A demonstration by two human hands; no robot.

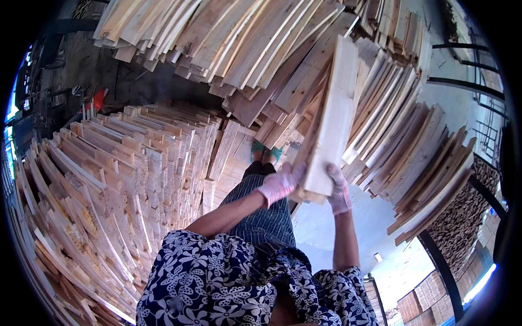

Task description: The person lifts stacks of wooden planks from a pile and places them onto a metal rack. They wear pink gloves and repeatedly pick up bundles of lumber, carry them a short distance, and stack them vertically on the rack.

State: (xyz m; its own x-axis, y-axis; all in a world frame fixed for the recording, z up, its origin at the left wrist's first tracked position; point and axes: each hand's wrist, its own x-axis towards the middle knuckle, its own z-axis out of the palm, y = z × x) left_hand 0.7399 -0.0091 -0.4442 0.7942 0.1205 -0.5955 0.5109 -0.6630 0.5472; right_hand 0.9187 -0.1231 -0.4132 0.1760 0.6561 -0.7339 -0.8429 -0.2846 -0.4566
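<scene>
In pink and white work gloves, both my hands hold the near end of a long, pale wooden board (336, 103). My left hand (283, 183) grips its left edge, and my right hand (339, 187) clasps the right edge. The board slants away from me over other planks, its far end near the stacks. A darker board edge shows along its left side; whether a second board is held with it, I cannot tell. Several loose planks (302, 81) lie crossed just beyond.
A tall stack of sawn boards (130, 174) fills the left side. More planks (239, 38) are piled along the far side, and leaning rows (402, 146) stand at the right by a white wall (321, 231). My feet (266, 151) are on a wooden surface between them.
</scene>
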